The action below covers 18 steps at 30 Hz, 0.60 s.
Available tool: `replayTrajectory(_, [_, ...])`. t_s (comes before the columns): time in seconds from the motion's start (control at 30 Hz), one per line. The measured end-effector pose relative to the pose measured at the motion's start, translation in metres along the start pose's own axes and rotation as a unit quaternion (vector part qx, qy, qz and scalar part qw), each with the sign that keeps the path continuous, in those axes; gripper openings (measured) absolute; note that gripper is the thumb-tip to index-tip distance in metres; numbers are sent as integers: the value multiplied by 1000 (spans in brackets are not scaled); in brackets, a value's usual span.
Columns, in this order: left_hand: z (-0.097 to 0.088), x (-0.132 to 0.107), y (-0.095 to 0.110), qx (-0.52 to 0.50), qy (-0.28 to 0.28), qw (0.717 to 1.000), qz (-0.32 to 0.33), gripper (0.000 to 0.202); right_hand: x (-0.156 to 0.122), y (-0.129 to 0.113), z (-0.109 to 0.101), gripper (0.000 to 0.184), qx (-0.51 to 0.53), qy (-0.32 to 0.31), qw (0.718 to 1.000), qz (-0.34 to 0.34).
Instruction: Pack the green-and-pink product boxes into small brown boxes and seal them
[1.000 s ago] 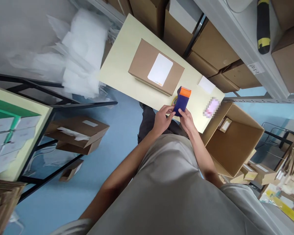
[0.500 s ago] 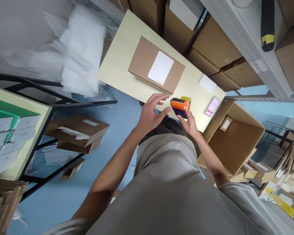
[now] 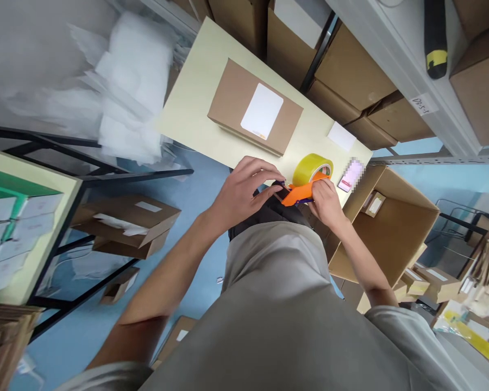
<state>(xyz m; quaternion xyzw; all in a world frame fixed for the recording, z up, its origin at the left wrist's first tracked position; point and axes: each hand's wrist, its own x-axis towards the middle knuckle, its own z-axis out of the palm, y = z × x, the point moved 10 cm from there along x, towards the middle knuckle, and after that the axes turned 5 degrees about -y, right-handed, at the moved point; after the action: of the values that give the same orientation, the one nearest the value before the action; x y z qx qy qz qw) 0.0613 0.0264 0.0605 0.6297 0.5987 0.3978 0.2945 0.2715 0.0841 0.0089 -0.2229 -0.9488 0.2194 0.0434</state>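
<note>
In my right hand (image 3: 326,202) is an orange tape dispenser (image 3: 299,193), its fingers wrapped around the handle end. A wide yellow roll of tape (image 3: 307,168) sits on the dispenser, its core facing right. My left hand (image 3: 244,190) reaches to the dispenser's dark front end, thumb and fingertips closing on it from the left. Whether a tape end lies between those fingertips is too small to tell. Just beyond my hands, a closed brown cardboard box (image 3: 232,103) with a white label (image 3: 262,111) on its top lies on the pale table (image 3: 187,103).
A phone (image 3: 350,175) and a white paper (image 3: 342,136) lie on the table's right part. To the right stands a large open carton (image 3: 391,233) with a small box inside. Shelved cartons (image 3: 356,70) line the back. White packing material (image 3: 130,81) hangs at left, beside a black-framed rack (image 3: 69,228).
My right hand has turned the dispenser, so the yellow roll shows fully and the front points left. My left hand has closed in from beside it to its front end.
</note>
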Motion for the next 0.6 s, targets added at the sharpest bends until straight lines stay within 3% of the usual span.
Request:
replayTrajectory(0.37, [12,-22,-5,34,42,997,57,21,5,1,3,28,-56,-46,997,-28])
replayTrajectory(0.5, [23,-32,-24,35,73,996,37,22,5,7,12,30,-43,-59,997,-38])
replayTrajectory(0.6, [30,-40,-53,25,107,994,-5,30,-6,29,27,33,-32,-98,995,-12])
